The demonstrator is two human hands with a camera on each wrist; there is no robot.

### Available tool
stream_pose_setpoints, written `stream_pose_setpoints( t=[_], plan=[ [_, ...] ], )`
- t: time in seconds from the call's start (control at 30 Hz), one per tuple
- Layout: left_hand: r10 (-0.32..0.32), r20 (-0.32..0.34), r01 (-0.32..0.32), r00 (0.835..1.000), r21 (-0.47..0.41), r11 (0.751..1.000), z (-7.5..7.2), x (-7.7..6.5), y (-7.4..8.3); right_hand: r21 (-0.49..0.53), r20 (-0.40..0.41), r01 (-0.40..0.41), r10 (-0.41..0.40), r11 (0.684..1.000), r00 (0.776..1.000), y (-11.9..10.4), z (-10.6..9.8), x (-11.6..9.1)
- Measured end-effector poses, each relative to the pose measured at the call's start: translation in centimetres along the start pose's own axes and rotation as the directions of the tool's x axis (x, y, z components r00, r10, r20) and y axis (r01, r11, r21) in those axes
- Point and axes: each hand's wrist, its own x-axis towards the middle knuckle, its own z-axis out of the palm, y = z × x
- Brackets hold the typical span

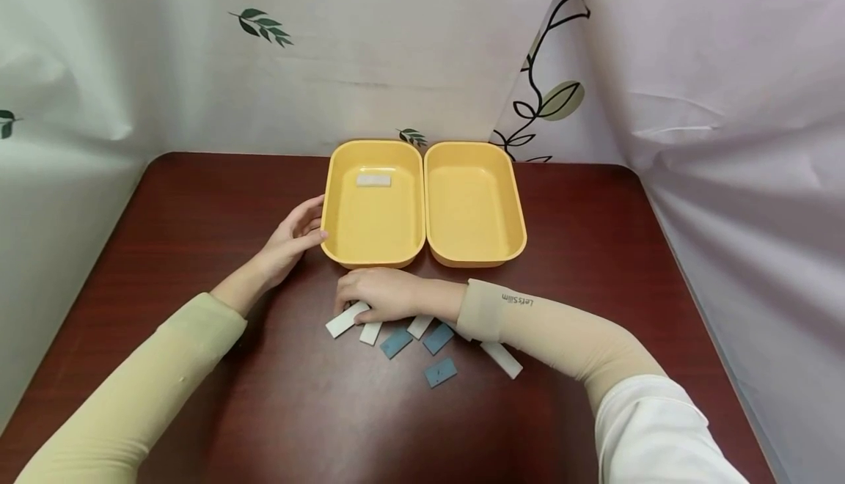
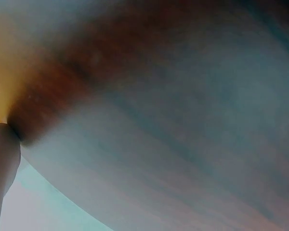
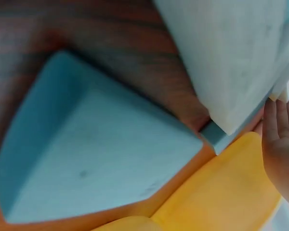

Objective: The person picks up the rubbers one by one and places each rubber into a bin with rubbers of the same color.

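Note:
Two yellow plastic trays stand side by side, a left tray (image 1: 376, 238) and a right tray (image 1: 475, 238). My left hand (image 1: 290, 238) touches the left tray's outer side, its thumb near the rim. In front of the trays, my right hand (image 1: 383, 293) pinches a flat white block (image 1: 343, 321) between thumb and fingers. Beside it, another white block (image 1: 370, 333) lies partly under the hand. Blue blocks (image 1: 396, 343) lie to its right, and one blue block (image 3: 96, 144) looms large in the right wrist view. The left wrist view is mostly blurred.
One white block (image 1: 373, 180) lies inside the left tray. More pieces are spread on the dark red table (image 1: 297, 411): a white block (image 1: 502, 360) by the right sleeve and a blue block (image 1: 440, 372) nearer me. A patterned white curtain (image 1: 396, 51) hangs behind the table.

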Motion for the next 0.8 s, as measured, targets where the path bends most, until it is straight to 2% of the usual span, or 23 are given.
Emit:
stream_pose_setpoints(
  t=[0.3,0.53,0.8],
  plan=[
    [0.000,-0.006,0.000,1.000,0.001,1.000,0.1,0.0,0.1,0.009,0.010,-0.013,0.013,1.000,1.000,-0.7,-0.9,0.1],
    [-0.001,-0.008,0.001,1.000,0.007,1.000,0.1,0.0,0.0,0.071,-0.014,-0.030,0.032,0.997,0.999,-1.0,-1.7,0.1],
    [-0.001,-0.013,0.001,1.000,0.011,1.000,0.1,0.1,-0.1,0.086,-0.046,-0.002,0.006,0.996,0.999,-1.7,-3.5,0.1]
  ],
)
